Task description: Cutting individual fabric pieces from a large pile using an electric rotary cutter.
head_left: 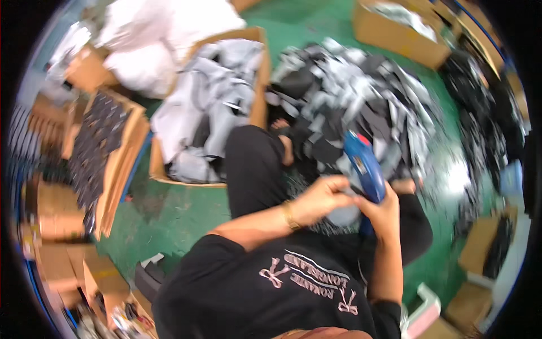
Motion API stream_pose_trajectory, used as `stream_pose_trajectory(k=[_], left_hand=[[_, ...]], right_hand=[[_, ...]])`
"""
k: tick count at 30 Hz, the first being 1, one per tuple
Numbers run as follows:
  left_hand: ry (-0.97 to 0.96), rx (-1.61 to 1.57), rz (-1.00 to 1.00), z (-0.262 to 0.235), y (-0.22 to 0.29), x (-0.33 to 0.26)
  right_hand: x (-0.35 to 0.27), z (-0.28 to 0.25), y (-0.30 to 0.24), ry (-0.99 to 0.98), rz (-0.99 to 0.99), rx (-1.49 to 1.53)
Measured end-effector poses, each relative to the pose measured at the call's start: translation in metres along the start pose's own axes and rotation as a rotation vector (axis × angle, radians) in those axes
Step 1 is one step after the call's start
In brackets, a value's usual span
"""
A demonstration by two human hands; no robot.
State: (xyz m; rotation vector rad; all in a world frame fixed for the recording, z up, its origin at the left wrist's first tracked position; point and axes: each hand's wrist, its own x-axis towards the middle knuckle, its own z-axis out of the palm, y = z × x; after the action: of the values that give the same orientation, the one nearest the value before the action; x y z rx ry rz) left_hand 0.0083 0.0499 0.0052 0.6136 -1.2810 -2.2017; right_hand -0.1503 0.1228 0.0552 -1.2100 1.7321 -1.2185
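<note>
While right hand point(385, 212) grips blue tool point(365, 168) | left hand point(317, 200) pinched (contents blurred)

Your tool point(367, 172): blue, marked red near one end. Your shirt point(248, 299): black, pale pink print. Your trousers point(252, 164): plain black. Your wristband point(291, 216): gold-toned. Heap point(355, 85) before you: mixed grey, white, black. Box point(259, 104): brown. Sacks point(141, 65): white. Floor point(169, 209): green.

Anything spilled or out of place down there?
A loose heap of grey and black pieces lies straight on the green floor, while similar-looking material fills an open cardboard box; it looks spilled, though possibly deliberate.
</note>
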Motion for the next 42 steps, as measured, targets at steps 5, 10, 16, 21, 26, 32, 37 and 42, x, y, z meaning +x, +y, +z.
stream_pose_trajectory(k=[5, 10, 16, 21, 26, 32, 37, 42], left_hand=[[0.085, -0.769, -0.142, 0.004, 0.003, 0.0], [0.128, -0.792, -0.186, 0.009, 0.008, 0.011], [-0.083, -1.061, -0.167, -0.008, 0.013, 0.022], [-0.09, -0.88, -0.312, -0.008, 0.02, 0.025], [0.108, -0.487, -0.092, -0.021, 0.021, 0.024], [0.218, -0.405, 0.087, -0.019, 0.029, 0.022], [0.301, -0.306, 0.115, -0.013, 0.029, 0.025], [0.226, -0.087, 0.219, -0.017, 0.022, 0.021]], right_hand=[[-0.001, 0.011, -0.011, -0.013, 0.128, 0.081], [-0.009, 0.007, -0.006, -0.012, 0.112, 0.119], [-0.02, 0.003, -0.002, 0.053, 0.109, 0.08], [-0.022, -0.003, -0.004, 0.066, 0.112, 0.118], [-0.027, -0.015, -0.006, -0.001, 0.198, 0.208], [-0.043, -0.037, -0.002, -0.032, 0.344, 0.378], [-0.055, -0.039, 0.006, -0.12, 0.403, 0.344], [-0.062, -0.031, 0.006, -0.085, 0.431, 0.268]])
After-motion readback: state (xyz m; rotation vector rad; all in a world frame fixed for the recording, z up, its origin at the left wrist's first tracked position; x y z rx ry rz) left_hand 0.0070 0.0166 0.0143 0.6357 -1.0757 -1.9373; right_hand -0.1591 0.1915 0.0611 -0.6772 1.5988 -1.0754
